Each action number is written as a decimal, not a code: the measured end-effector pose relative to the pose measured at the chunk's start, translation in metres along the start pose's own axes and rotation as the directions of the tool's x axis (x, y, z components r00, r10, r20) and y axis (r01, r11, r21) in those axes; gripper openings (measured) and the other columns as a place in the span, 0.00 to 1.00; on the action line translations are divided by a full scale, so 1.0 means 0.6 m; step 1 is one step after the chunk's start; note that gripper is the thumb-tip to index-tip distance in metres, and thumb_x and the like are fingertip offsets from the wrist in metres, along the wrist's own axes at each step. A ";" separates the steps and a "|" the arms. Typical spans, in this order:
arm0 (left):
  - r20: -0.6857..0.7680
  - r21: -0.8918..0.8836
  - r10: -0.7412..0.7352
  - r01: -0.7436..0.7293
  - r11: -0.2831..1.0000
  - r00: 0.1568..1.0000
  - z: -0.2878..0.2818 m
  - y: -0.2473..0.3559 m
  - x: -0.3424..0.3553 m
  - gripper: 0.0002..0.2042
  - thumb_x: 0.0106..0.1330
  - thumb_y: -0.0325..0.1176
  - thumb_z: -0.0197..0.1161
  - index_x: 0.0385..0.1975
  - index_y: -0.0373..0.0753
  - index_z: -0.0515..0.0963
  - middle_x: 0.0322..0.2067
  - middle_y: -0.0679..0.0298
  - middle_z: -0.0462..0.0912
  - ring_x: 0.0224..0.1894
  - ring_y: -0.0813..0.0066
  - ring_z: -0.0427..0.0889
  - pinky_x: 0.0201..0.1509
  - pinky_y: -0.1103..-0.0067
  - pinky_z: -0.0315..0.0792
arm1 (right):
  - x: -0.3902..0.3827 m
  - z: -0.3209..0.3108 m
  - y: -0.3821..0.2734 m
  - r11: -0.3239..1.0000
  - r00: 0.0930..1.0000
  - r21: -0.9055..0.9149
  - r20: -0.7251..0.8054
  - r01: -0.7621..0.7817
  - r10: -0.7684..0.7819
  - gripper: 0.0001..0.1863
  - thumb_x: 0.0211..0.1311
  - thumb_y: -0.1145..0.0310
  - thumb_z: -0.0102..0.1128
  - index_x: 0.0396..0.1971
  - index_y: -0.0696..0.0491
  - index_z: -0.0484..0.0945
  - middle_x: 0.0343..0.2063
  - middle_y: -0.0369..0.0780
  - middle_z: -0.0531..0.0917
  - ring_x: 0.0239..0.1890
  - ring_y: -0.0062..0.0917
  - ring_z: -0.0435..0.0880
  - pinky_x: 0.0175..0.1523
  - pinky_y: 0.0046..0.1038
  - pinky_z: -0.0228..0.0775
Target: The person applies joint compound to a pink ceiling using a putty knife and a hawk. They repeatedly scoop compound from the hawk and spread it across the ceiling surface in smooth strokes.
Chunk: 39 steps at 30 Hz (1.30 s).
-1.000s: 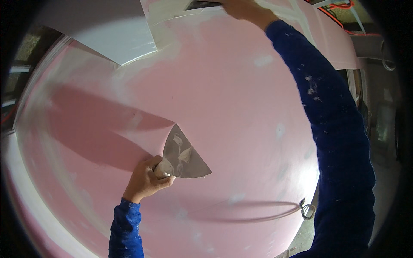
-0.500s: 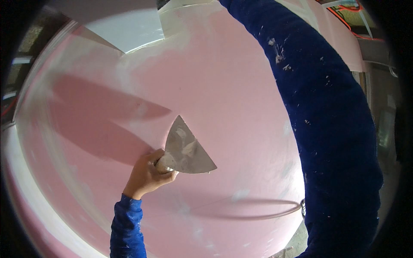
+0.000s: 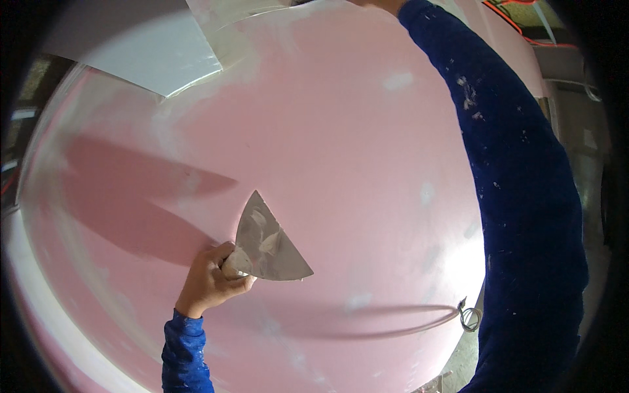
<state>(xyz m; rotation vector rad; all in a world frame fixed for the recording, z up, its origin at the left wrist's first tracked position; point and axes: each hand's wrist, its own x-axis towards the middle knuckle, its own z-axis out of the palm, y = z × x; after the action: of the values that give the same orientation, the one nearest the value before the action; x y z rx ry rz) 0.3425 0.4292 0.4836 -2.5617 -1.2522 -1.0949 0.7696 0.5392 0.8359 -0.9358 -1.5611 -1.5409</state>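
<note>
A putty knife [image 3: 268,245] with a wide, triangular, putty-smeared metal blade is in my left hand [image 3: 209,278], its fingers wrapped round the handle. Close behind hand and knife is a pink wall [image 3: 341,150] with pale patches of filler, and their shadows fall on it to the left. My right arm, in a blue sleeve spotted with white, reaches up along the right side. Of my right hand [image 3: 385,4] only a sliver shows at the top edge; its fingers, and anything in them, are out of the picture.
A white boxed panel [image 3: 164,49] juts out at the upper left. A coiled cable [image 3: 469,317] hangs by the wall's lower right edge, casting a long looped shadow. Orange cables [image 3: 517,26] run through an opening at the upper right. A bright glare lies beside my right sleeve.
My right arm has shifted rightward, and a bit of my right hand now shows at the top. My left hand and the putty knife appear slightly lower and further left. More cable is visible.
</note>
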 end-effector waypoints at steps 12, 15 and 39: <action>-0.025 0.004 0.036 -0.036 0.999 0.999 -0.001 0.005 -0.001 0.13 0.54 0.35 0.75 0.32 0.37 0.78 0.25 0.60 0.82 0.25 0.69 0.79 0.32 0.72 0.75 | -0.127 -0.030 -0.008 0.998 0.985 0.016 -0.165 0.056 -0.053 0.36 0.56 0.85 0.49 0.61 0.33 0.80 0.68 0.32 0.73 0.72 0.35 0.66 0.73 0.63 0.51; 0.000 0.053 -0.039 0.039 0.998 0.999 -0.003 0.008 -0.001 0.14 0.55 0.37 0.75 0.33 0.38 0.79 0.25 0.62 0.82 0.27 0.75 0.79 0.34 0.74 0.75 | -0.053 -0.039 -0.067 0.958 0.924 -0.002 -0.266 0.285 -0.275 0.32 0.61 0.83 0.51 0.61 0.34 0.80 0.68 0.31 0.73 0.73 0.33 0.64 0.75 0.61 0.49; -0.071 0.106 0.079 -0.071 0.992 0.994 0.002 0.006 -0.003 0.14 0.52 0.36 0.76 0.32 0.37 0.79 0.24 0.58 0.83 0.25 0.66 0.81 0.31 0.72 0.77 | -0.002 -0.047 -0.027 0.936 0.941 -0.101 -0.004 0.336 -0.338 0.30 0.62 0.83 0.52 0.62 0.40 0.79 0.70 0.31 0.72 0.76 0.27 0.61 0.80 0.54 0.38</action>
<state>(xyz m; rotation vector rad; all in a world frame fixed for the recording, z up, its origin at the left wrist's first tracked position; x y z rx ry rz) 0.3451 0.4260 0.4825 -2.4464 -1.1534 -1.0714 0.7560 0.5110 0.8272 -0.7262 -1.7089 -1.8749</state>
